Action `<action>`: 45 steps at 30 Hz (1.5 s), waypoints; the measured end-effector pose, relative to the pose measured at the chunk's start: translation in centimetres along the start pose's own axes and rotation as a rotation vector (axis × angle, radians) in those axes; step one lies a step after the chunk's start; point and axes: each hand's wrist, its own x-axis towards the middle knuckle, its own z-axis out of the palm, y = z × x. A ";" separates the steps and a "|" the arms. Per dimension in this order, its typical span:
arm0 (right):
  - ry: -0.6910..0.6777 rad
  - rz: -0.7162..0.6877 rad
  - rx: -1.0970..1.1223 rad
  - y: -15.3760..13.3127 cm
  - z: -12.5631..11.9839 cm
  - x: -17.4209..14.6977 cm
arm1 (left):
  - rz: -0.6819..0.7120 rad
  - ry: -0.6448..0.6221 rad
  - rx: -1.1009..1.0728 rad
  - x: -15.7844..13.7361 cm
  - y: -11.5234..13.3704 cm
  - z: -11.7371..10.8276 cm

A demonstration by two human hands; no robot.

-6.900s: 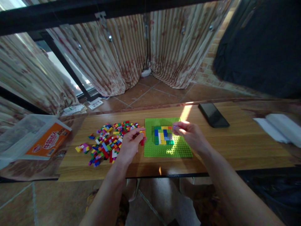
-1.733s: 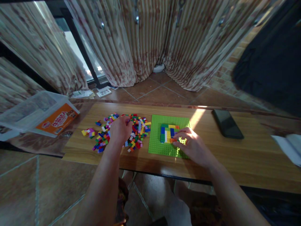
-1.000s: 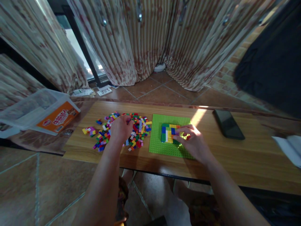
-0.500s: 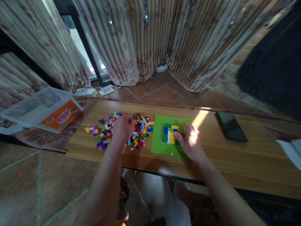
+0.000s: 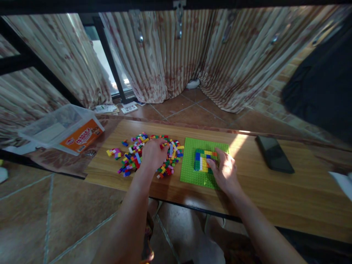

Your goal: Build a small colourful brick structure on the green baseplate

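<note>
Over a loose heap of small coloured toy bricks (image 5: 132, 160), my left hand (image 5: 154, 154) reaches down with its fingers curled together. Whatever is between those fingertips is hidden or too small to name. A bright green studded baseplate (image 5: 187, 168) lies to the right of the heap. Low rows of blue, green, white, yellow and orange bricks (image 5: 202, 162) sit on its middle. My right hand (image 5: 226, 171) rests at the plate's right side, thumb and fingers apart, the thumb at the right part of these rows. It covers some of them.
A black phone (image 5: 275, 154) lies on the wooden table (image 5: 255, 198) to the right. Beyond the table's left end stands a clear plastic bin (image 5: 59, 126) with an orange label. White paper (image 5: 342, 183) shows at the right edge. Striped curtains (image 5: 170, 66) hang behind.
The view has shifted, so the whole table sits slightly right and lower. My left hand has moved a little rightward and nearer over the heap. My right hand stays by the brick rows.
</note>
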 end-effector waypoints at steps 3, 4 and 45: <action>-0.003 0.004 0.006 -0.1 0.1 0.0 | 0.071 -0.010 0.069 -0.3 0.4 0.2; -0.005 0.007 0.009 -0.1 0.1 0.0 | 0.092 -0.013 0.102 -0.4 0.6 0.3; -0.129 0.262 0.910 -4.5 -2.9 0.3 | 0.238 -0.085 -0.432 -3.5 7.3 4.0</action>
